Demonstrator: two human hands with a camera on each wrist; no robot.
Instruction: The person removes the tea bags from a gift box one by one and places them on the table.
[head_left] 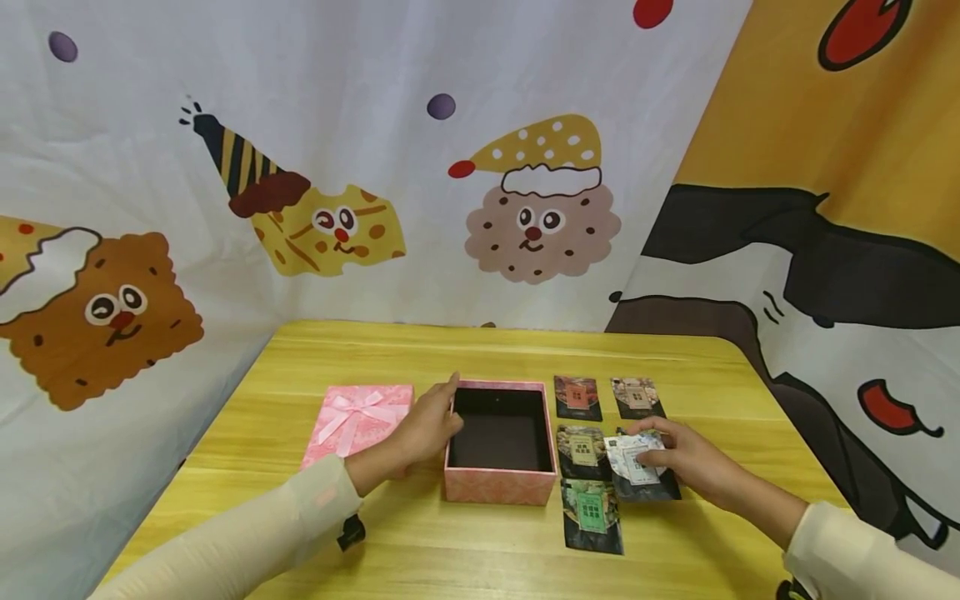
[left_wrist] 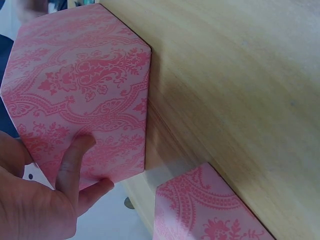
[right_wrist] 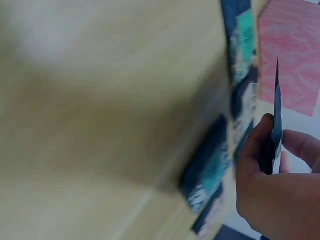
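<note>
My left hand (head_left: 423, 421) holds the left wall of an open pink gift box (head_left: 501, 485) at the rim. In the left wrist view, some fingers lie on the patterned outer wall (left_wrist: 95, 75). Between thumb and fingers, my right hand (head_left: 693, 467) pinches a flat sachet (head_left: 626, 457) with a pale label. The right wrist view shows that sachet edge-on, raised over the table. Another dark sachet (head_left: 660, 490) lies beneath it, partly covered. To the box's right are sachets with red (head_left: 577, 397), tan (head_left: 637, 397), olive (head_left: 581, 452) and green (head_left: 591, 515) labels.
The pink box lid (head_left: 360, 417), topped with a ribbon bow, lies left of the box, partly behind my left forearm. Everything stands on a yellow wooden table (head_left: 480, 550). Behind it hangs a cloth (head_left: 420, 300) printed with cartoon figures.
</note>
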